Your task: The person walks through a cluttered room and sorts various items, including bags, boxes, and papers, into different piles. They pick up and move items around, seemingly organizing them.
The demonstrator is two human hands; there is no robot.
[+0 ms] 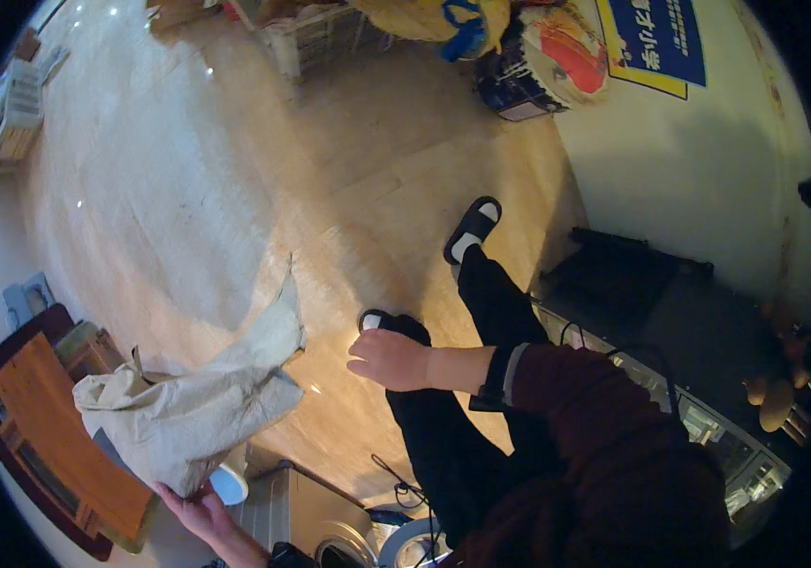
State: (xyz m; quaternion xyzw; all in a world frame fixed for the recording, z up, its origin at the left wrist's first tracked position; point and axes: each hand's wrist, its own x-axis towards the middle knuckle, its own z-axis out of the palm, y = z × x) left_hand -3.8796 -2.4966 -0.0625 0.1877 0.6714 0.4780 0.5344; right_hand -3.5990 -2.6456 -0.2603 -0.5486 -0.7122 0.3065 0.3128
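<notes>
My left hand (201, 517) grips the near edge of a crumpled off-white cloth (178, 412), which looks thick and may be a sack. Its bunched end lies to the left, while a pointed corner stretches up over the floor. Apart from the cloth, my right hand (390, 358) hovers in front of my left foot, seen from its back. Its fingers are loosely bent with a gap between them, and nothing shows in it; the palm is hidden. A maroon sleeve (590, 412) covers that arm.
Wooden furniture with an orange panel (68, 433) stands at left. Below are a white-and-blue basin (229, 484), a front-loading washing machine (334, 511) and a loose cable (405, 490). A black-topped cabinet (703, 334) flanks my right leg. A worn bucket (519, 85) stands beside the wall.
</notes>
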